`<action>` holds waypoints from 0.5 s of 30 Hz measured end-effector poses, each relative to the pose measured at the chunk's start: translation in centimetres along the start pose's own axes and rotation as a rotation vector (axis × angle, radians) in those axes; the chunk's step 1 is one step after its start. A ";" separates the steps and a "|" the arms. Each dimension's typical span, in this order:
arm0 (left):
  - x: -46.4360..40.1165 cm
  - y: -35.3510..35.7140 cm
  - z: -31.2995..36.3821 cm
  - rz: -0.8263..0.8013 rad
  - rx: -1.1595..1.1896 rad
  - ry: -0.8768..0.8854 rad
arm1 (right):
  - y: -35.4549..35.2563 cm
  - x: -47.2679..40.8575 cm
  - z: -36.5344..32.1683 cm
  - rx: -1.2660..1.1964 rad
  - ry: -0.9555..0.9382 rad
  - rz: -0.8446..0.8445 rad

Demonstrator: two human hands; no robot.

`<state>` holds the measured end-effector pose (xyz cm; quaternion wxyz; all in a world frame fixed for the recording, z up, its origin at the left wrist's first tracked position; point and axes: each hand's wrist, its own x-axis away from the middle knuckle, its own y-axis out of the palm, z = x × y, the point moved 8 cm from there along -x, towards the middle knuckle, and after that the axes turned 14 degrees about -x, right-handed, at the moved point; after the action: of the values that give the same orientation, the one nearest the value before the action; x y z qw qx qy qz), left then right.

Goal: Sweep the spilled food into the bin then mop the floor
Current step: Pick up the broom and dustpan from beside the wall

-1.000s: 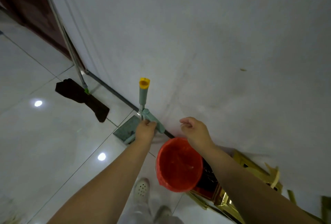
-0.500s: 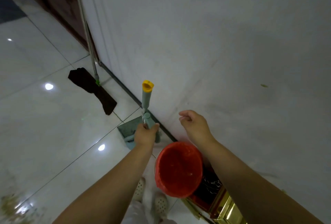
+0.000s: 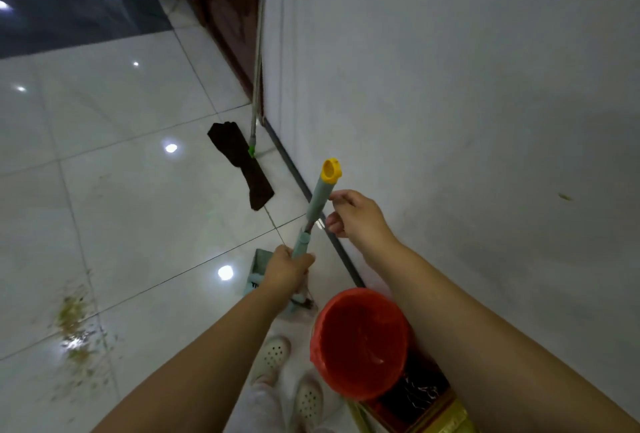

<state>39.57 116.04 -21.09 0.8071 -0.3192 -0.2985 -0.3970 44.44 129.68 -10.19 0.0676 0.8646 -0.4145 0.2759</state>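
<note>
My left hand (image 3: pixel 289 268) grips the lower part of a teal handle (image 3: pixel 318 198) with a yellow cap, which belongs to the broom and dustpan set. The teal dustpan (image 3: pixel 258 271) stands on the floor just below that hand. My right hand (image 3: pixel 355 212) hovers beside the upper handle with curled fingers, holding nothing. A red bucket (image 3: pixel 360 342) stands by the wall, near my right forearm. Spilled yellowish-green food (image 3: pixel 74 325) lies scattered on the white tiles at lower left. A mop with a dark brown cloth (image 3: pixel 242 164) leans on the wall further ahead.
The white wall (image 3: pixel 450 103) runs along the right with a dark baseboard. A dark wooden door (image 3: pixel 228 17) is at the top. A gold and red box (image 3: pixel 426 408) sits beside the bucket. My feet in white clogs (image 3: pixel 273 353) stand below the dustpan.
The view has swung left, bringing the spilled food into sight. My right hand has moved closer to the upper handle. The handle now tilts away from the wall.
</note>
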 end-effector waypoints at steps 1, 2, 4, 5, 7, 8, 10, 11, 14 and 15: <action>0.4 -0.4 -0.3 0.023 -0.045 0.001 | 0.6 0.4 0.1 -0.004 0.039 -0.023; 0.8 -0.8 -0.6 0.050 -0.096 0.003 | 1.3 0.8 0.2 -0.004 0.076 -0.043; 1.6 -1.5 -1.0 0.098 -0.168 0.020 | 2.4 1.6 0.4 -0.013 0.145 -0.073; 2.0 -1.9 -1.3 0.111 -0.189 0.030 | 2.9 2.1 0.6 -0.019 0.186 -0.083; 2.8 -2.4 -1.9 0.127 -0.230 0.059 | 3.6 3.1 1.3 -0.034 0.280 -0.114; 3.2 -2.7 -2.3 0.137 -0.262 0.077 | 3.8 3.6 1.7 -0.043 0.331 -0.147; 4.2 -3.0 -3.1 0.169 -0.347 0.103 | 4.4 4.4 2.6 -0.065 0.429 -0.250; 4.7 -3.0 -3.6 0.189 -0.396 0.108 | 4.6 4.9 3.0 -0.060 0.475 -0.303; 6.5 -2.9 -5.0 0.252 -0.500 0.118 | 5.0 6.7 3.8 0.019 0.589 -0.432; 7.2 -2.9 -5.3 0.268 -0.506 0.118 | 5.2 7.5 4.0 0.047 0.614 -0.465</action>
<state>42.03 107.40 -18.32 0.7629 -0.5234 -0.0979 -0.3667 45.95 119.87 -10.14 0.2294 0.8140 -0.1611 0.5088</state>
